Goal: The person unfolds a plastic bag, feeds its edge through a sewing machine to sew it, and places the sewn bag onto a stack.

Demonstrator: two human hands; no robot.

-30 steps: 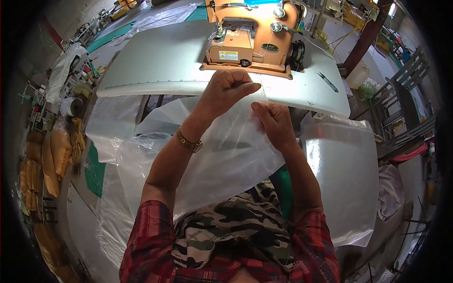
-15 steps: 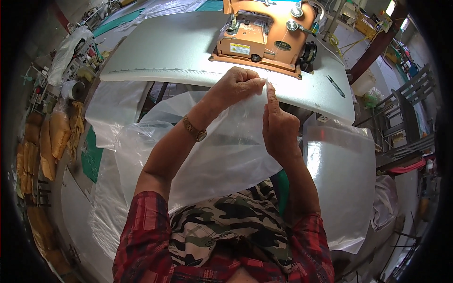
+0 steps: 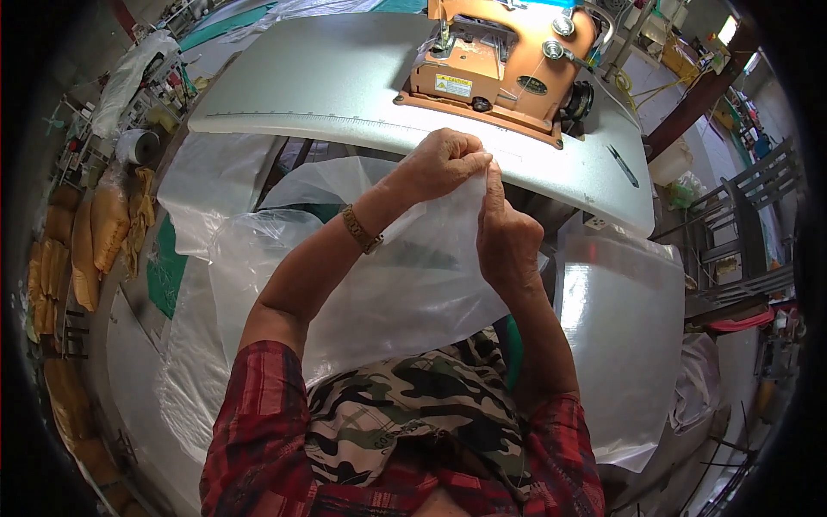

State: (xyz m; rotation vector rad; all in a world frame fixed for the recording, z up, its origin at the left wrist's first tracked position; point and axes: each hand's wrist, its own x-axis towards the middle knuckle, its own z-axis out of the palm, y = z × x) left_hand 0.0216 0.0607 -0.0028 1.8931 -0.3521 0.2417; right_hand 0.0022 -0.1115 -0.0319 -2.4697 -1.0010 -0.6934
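A large translucent plastic sheet (image 3: 405, 276) hangs in loose folds from my hands over my lap. My left hand (image 3: 441, 164) is closed, pinching the sheet's upper edge between thumb and fingers, just in front of the table's near edge. Close against it, my right hand (image 3: 512, 241) holds the same edge, its index finger stretched along the plastic and the other fingers curled in. The fingertips of both hands nearly meet. Beyond them an orange-brown sewing machine (image 3: 524, 88) stands on the pale table (image 3: 301, 73), its lamp lighting the top.
Dark thread snips (image 3: 622, 165) lie on the table's right side. A ruler scale (image 3: 284, 121) runs along its near edge. More plastic sheeting (image 3: 620, 336) drapes at my right. Stuffed yellow-brown bags (image 3: 108, 228) stand far left, and a grey slatted chair (image 3: 741, 224) stands right.
The view has shifted a little, so machine and table sit slightly further right. My hands keep the sheet's edge, now slightly lower and further from the machine; the right index finger bends a bit more.
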